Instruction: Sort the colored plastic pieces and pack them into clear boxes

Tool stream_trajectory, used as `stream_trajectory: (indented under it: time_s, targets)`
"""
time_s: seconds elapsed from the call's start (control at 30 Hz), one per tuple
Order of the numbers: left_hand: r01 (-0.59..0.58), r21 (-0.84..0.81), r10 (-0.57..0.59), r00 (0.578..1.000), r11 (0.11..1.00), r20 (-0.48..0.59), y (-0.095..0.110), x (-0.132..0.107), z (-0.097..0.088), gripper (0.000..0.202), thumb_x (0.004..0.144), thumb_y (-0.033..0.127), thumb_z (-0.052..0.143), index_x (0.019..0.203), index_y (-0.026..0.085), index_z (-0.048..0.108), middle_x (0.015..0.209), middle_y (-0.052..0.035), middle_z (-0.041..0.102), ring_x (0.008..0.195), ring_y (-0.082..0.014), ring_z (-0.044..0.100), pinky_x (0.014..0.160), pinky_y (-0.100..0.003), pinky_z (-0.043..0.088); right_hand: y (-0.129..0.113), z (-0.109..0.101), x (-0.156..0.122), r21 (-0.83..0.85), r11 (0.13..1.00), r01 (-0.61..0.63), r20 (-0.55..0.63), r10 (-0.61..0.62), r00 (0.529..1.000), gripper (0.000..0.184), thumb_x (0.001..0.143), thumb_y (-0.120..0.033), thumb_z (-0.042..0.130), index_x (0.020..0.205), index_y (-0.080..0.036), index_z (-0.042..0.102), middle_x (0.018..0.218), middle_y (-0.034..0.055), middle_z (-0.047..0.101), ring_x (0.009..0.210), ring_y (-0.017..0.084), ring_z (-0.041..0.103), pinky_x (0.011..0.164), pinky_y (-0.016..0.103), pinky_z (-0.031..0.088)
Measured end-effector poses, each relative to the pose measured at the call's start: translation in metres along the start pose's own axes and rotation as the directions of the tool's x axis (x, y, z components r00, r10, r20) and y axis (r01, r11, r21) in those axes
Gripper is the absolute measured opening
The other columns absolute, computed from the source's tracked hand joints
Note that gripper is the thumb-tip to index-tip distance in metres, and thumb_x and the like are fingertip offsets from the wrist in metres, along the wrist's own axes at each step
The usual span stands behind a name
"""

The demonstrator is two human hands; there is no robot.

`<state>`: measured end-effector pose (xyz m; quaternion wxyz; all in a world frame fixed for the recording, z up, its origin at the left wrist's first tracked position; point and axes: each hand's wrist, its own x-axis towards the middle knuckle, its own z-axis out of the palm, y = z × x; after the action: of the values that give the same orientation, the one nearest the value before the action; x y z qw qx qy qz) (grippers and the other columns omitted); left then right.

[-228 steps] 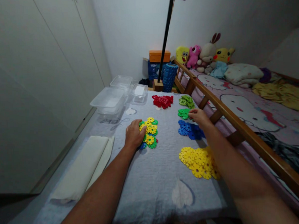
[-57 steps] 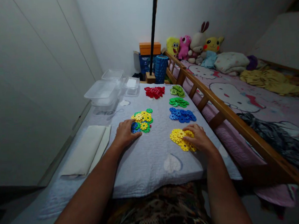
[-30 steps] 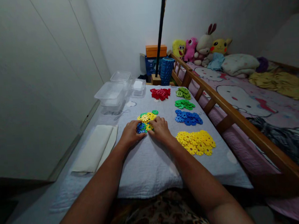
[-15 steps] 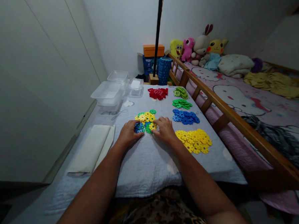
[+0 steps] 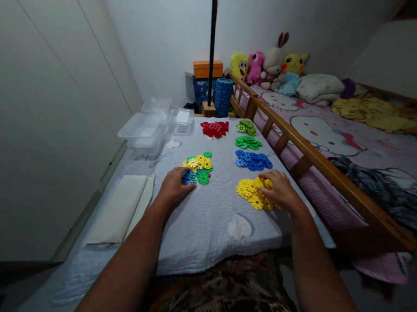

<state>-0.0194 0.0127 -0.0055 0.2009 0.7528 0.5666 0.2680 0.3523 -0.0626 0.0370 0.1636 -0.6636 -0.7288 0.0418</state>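
Flower-shaped plastic discs lie sorted on a pale grey quilt. A mixed pile of yellow, green and blue discs sits left of centre; my left hand rests on its near left edge, fingers curled over blue discs. My right hand is over the right side of the yellow pile, fingers pinched on a yellow disc. Beyond lie a blue pile, a dark green pile, a light green pile and a red pile.
Clear plastic containers stand at the far left of the quilt. A folded cream cloth lies to the left. A wooden bed rail runs along the right, with plush toys behind. A black pole rises at the back.
My right hand left the mixed pile and moved right to the yellow pile, carrying a yellow disc. My left hand stayed on the mixed pile.
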Motion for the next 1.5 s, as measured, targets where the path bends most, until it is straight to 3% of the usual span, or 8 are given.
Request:
stream_trajectory:
  time_s: [0.3,0.4,0.53,0.7,0.83,1.27,1.4,1.5]
  targets:
    - [0.002,0.012,-0.002,1.000,1.000,0.013,-0.002,0.000,0.001,0.054,0.073,0.037,0.077,0.122,0.018,0.065,0.124,-0.0137,0.067,0.113,-0.0297,0.064,0.098,-0.043,0.051,-0.004,0.001,-0.007,-0.076,0.996,-0.051,0.113,0.059,0.992,0.045,0.077,-0.022,0.067,0.121,-0.024,0.072,0.113,0.0103,0.066,0.107,0.031,0.053,0.086,0.040,0.038]
    - [-0.003,0.020,0.002,1.000,1.000,0.012,-0.001,0.000,0.001,0.054,0.073,0.036,0.077,0.122,0.018,0.065,0.125,-0.0139,0.067,0.115,-0.0302,0.063,0.100,-0.044,0.050,-0.012,-0.004,-0.001,-0.067,0.997,-0.036,0.085,0.042,0.995,0.044,0.080,-0.025,0.066,0.123,-0.024,0.071,0.117,0.0106,0.065,0.110,0.032,0.052,0.089,0.042,0.039]
    - [-0.011,0.009,0.011,1.000,1.000,0.004,-0.001,0.000,0.001,0.054,0.073,0.036,0.077,0.122,0.019,0.065,0.124,-0.0128,0.067,0.115,-0.0300,0.063,0.101,-0.044,0.049,-0.048,0.001,0.018,-0.022,0.996,0.083,0.043,-0.082,0.996,0.039,0.085,-0.028,0.065,0.124,-0.023,0.070,0.118,0.0112,0.065,0.110,0.030,0.053,0.094,0.043,0.040]
    - [-0.014,-0.003,0.014,1.000,1.000,-0.017,-0.003,0.000,0.003,0.054,0.072,0.035,0.078,0.122,0.020,0.066,0.122,-0.0121,0.068,0.113,-0.0296,0.063,0.102,-0.045,0.049,-0.116,0.030,0.048,-0.002,0.971,0.239,0.150,-0.236,0.960,0.035,0.089,-0.025,0.066,0.123,-0.019,0.070,0.118,0.0129,0.066,0.113,0.029,0.054,0.098,0.041,0.041]
    - [-0.003,-0.031,0.002,1.000,1.000,-0.027,-0.005,0.001,0.006,0.054,0.072,0.034,0.078,0.122,0.019,0.066,0.122,-0.0112,0.068,0.110,-0.0281,0.064,0.098,-0.043,0.052,-0.146,0.053,0.065,-0.008,0.952,0.307,0.208,-0.299,0.931,0.041,0.089,-0.028,0.067,0.129,-0.017,0.065,0.126,0.0145,0.061,0.116,0.029,0.053,0.098,0.039,0.043]
    - [-0.008,-0.012,0.008,0.998,1.000,-0.055,-0.003,0.002,0.008,0.051,0.073,0.029,0.077,0.121,0.016,0.066,0.119,-0.0121,0.069,0.110,-0.0289,0.064,0.099,-0.043,0.051,-0.156,0.072,0.087,-0.051,0.912,0.407,0.228,-0.386,0.894,0.024,0.092,-0.020,0.057,0.112,-0.015,0.070,0.118,0.0141,0.063,0.109,0.026,0.056,0.094,0.034,0.044]
    - [-0.011,-0.016,0.010,0.999,1.000,-0.053,-0.003,0.003,0.010,0.051,0.074,0.029,0.076,0.122,0.017,0.066,0.121,-0.0119,0.068,0.110,-0.0284,0.064,0.098,-0.042,0.052,-0.157,0.073,0.088,0.005,0.921,0.390,0.229,-0.381,0.896,0.024,0.093,-0.019,0.056,0.111,-0.016,0.072,0.114,0.0136,0.066,0.106,0.024,0.058,0.091,0.032,0.043]
    - [-0.008,-0.010,0.007,0.998,1.000,-0.055,-0.003,0.004,0.010,0.050,0.075,0.029,0.075,0.122,0.018,0.065,0.121,-0.0115,0.068,0.110,-0.0282,0.064,0.098,-0.042,0.052,-0.154,0.069,0.094,0.129,0.926,0.355,0.234,-0.377,0.896,0.019,0.090,-0.015,0.058,0.099,-0.015,0.074,0.103,0.0109,0.070,0.097,0.021,0.061,0.084,0.029,0.043]
